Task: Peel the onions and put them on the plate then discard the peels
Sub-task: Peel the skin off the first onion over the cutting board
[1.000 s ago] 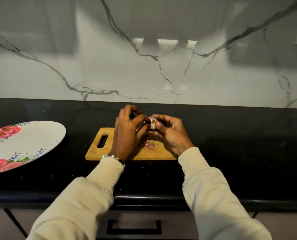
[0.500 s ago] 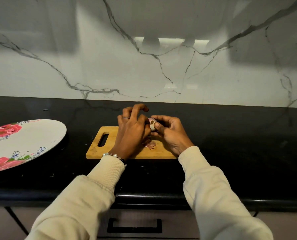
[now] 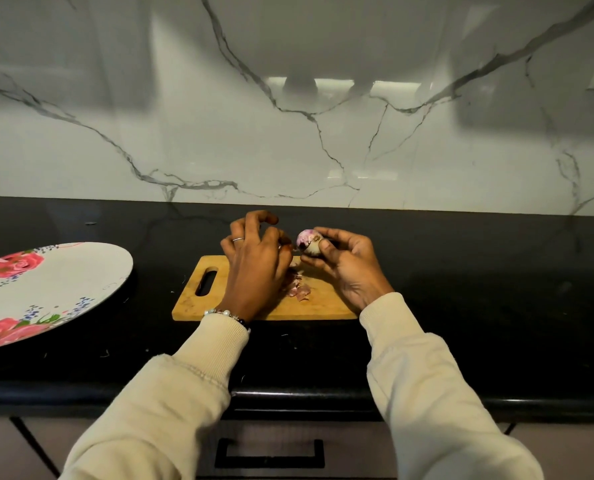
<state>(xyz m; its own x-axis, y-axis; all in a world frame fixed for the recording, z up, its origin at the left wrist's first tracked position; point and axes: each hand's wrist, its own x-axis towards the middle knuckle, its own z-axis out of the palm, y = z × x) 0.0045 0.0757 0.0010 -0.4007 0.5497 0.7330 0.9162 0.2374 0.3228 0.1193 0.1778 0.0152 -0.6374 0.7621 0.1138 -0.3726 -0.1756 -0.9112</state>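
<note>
The right hand (image 3: 349, 263) is up over the far edge of the small rectangular wooden cutting board (image 3: 264, 294), palm turned inward, fingers and thumb curled round a small, partly peeled purple-and-white onion (image 3: 307, 241). The thumb lies across the onion's near side, the fingertips wrap it from behind, and the onion sits at the very tip of that hand, lifted clear of the board.

Just to the left of it, the left hand (image 3: 255, 263) hangs back-up over the board, wrist bent down, a ring on one finger and a beaded bracelet at the cuff. Its fingers are curled, the forefinger arched high, thumb and fingertips drawn together close beside the onion; whether they pinch a strip of skin I cannot tell, as the tips are too small and dark to read.

Below and between the two hands, a little heap of pinkish papery onion peels (image 3: 299, 289) lies on the board. Both forearms, in cream knitted sleeves, reach in from the near edge of the black stone counter (image 3: 479, 306).

Well off to the left of the left hand, a large oval white plate with pink roses (image 3: 63, 289) rests on the counter.
</note>
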